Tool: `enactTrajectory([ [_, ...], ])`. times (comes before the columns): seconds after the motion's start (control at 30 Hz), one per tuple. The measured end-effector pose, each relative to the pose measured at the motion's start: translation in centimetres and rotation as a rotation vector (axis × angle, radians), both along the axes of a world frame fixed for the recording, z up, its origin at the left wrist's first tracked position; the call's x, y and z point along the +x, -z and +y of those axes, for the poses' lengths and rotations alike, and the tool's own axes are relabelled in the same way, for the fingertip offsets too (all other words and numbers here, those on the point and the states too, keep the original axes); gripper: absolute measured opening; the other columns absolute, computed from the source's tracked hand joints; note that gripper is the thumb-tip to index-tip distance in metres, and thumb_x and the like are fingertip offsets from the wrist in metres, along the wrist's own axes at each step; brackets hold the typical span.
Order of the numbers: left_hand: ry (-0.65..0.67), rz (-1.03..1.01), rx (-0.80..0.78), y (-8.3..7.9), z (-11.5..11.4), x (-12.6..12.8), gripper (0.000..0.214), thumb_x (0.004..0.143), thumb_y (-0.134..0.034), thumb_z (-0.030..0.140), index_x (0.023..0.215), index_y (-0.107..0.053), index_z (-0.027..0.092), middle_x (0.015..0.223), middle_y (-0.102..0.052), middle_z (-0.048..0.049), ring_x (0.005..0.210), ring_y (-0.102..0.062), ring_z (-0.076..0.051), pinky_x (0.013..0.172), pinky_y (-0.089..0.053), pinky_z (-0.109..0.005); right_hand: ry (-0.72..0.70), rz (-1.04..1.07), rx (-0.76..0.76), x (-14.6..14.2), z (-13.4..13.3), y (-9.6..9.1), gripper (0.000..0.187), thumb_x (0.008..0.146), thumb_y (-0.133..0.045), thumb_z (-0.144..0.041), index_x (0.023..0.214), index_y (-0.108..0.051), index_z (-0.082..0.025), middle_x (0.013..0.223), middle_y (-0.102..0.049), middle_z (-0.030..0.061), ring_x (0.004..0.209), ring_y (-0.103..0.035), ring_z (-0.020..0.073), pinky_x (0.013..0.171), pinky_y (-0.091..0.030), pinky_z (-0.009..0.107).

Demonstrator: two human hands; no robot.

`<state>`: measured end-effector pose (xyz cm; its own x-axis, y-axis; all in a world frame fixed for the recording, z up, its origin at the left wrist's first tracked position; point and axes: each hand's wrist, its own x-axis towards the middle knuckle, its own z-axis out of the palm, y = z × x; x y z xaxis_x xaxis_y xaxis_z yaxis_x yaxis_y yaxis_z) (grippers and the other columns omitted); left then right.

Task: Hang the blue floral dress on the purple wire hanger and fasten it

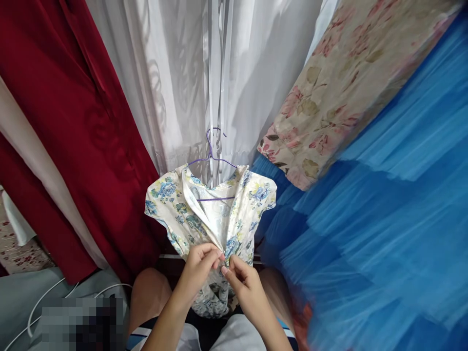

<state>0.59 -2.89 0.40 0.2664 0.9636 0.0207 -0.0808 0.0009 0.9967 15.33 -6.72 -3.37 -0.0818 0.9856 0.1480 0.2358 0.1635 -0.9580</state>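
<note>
White floral garment [192, 222] on purple hanger [211, 156], pinched by left fingers [210, 254] and right fingers [241, 266]; layered blue tulle [365, 234] alongside.

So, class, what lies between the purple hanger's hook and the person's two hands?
The head view shows the hanger's bars, pale straps and the open front of the floral garment.

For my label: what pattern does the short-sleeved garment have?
The short-sleeved garment has mainly blue flowers on white, best in the head view.
</note>
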Motion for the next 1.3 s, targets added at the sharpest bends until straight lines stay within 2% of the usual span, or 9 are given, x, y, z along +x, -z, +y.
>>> enactTrajectory([
  [0.2, 0.059, -0.408, -0.212, -3.4, 2.4, 0.2, 0.024, 0.079, -0.072, 0.032, 0.083, -0.071, 0.009, 0.055, -0.037, 0.0072, 0.045, -0.018, -0.001, 0.041, -0.013, -0.016, 0.001, -0.131, 0.013, 0.2, -0.3, -0.4, 0.032, 0.096, -0.049, -0.036, 0.072, -0.034, -0.023, 0.063, -0.037, -0.0054, 0.060, -0.037, 0.0137, 0.058, -0.027, 0.027],
  [0.5, 0.049, -0.498, -0.036, -12.7, 9.9, 0.5, 0.024, 0.070, -0.077, 0.023, 0.085, -0.071, 0.006, 0.056, -0.042, 0.0077, 0.039, -0.023, 0.002, 0.035, -0.016, -0.012, 0.051, -0.091, 0.078, 0.2, -0.4, 0.4, 0.033, 0.098, -0.046, -0.040, 0.073, -0.034, -0.023, 0.063, -0.036, -0.0053, 0.060, -0.037, 0.0136, 0.058, -0.026, 0.027],
  [0.63, 0.037, -0.536, 0.004, -15.3, 12.5, 0.4, 0.017, 0.070, -0.075, 0.020, 0.080, -0.070, 0.007, 0.056, -0.045, 0.0069, 0.038, -0.022, 0.002, 0.034, -0.014, -0.012, 0.052, -0.071, 0.087, -0.1, -0.3, 1.2, 0.032, 0.097, -0.047, -0.036, 0.072, -0.035, -0.023, 0.062, -0.036, -0.0053, 0.060, -0.037, 0.0133, 0.058, -0.026, 0.027],
  [0.8, -0.002, -0.422, 0.191, -15.3, 12.6, 0.2, 0.018, 0.074, -0.073, 0.024, 0.084, -0.072, 0.009, 0.060, -0.048, 0.0044, 0.041, -0.024, 0.000, 0.036, -0.015, -0.014, 0.035, -0.067, 0.059, 0.3, 0.5, 1.8, 0.032, 0.096, -0.051, -0.037, 0.071, -0.037, -0.022, 0.061, -0.037, -0.0058, 0.059, -0.037, 0.0130, 0.057, -0.027, 0.026],
  [0.93, -0.188, -0.071, 0.557, -13.6, 10.6, 0.3, 0.015, 0.085, -0.065, 0.029, 0.087, -0.073, 0.016, 0.075, -0.060, -0.0018, 0.057, -0.048, -0.008, 0.049, -0.035, -0.018, 0.053, 0.012, 0.074, 0.8, 2.0, 0.2, 0.029, 0.092, -0.058, -0.042, 0.074, -0.047, -0.021, 0.061, -0.040, -0.0052, 0.057, -0.038, 0.0125, 0.055, -0.029, 0.026],
  [1.03, -0.404, 0.197, 0.835, -12.5, 9.5, 0.3, 0.013, 0.087, -0.063, 0.026, 0.082, -0.072, 0.018, 0.104, -0.062, -0.0071, 0.087, -0.059, -0.016, 0.065, -0.046, -0.023, 0.068, 0.102, 0.149, 0.4, 4.1, -3.2, 0.029, 0.092, -0.057, -0.044, 0.077, -0.054, -0.019, 0.064, -0.045, -0.0033, 0.058, -0.040, 0.0127, 0.056, -0.032, 0.026],
  [1.13, -0.406, 0.354, 0.955, -12.2, 9.3, 0.1, 0.012, 0.089, -0.060, 0.023, 0.083, -0.069, 0.017, 0.133, -0.051, -0.0085, 0.096, -0.059, -0.017, 0.068, -0.048, -0.026, 0.022, 0.188, 0.256, -0.5, 7.4, -7.8, 0.031, 0.094, -0.053, -0.047, 0.084, -0.058, -0.019, 0.070, -0.052, -0.0006, 0.060, -0.045, 0.0131, 0.058, -0.036, 0.026],
  [1.2, -0.323, 0.410, 1.002, -12.2, 9.5, -0.1, 0.013, 0.092, -0.056, 0.019, 0.084, -0.066, 0.017, 0.129, -0.055, -0.0082, 0.098, -0.060, -0.017, 0.074, -0.049, -0.028, 0.012, 0.268, 0.325, -1.3, 9.8, -10.5, 0.031, 0.094, -0.052, -0.049, 0.091, -0.059, -0.019, 0.075, -0.056, 0.0004, 0.059, -0.046, 0.0124, 0.056, -0.037, 0.025],
  [1.3, -0.259, 0.458, 1.089, -12.3, 9.9, -0.7, 0.015, 0.094, -0.052, 0.016, 0.084, -0.063, 0.018, 0.103, -0.063, -0.0061, 0.099, -0.060, -0.018, 0.085, -0.049, -0.033, 0.032, 0.337, 0.419, -2.5, 12.9, -13.1, 0.031, 0.093, -0.055, -0.047, 0.081, -0.059, -0.019, 0.067, -0.052, -0.0023, 0.055, -0.042, 0.0113, 0.053, -0.036, 0.024],
])
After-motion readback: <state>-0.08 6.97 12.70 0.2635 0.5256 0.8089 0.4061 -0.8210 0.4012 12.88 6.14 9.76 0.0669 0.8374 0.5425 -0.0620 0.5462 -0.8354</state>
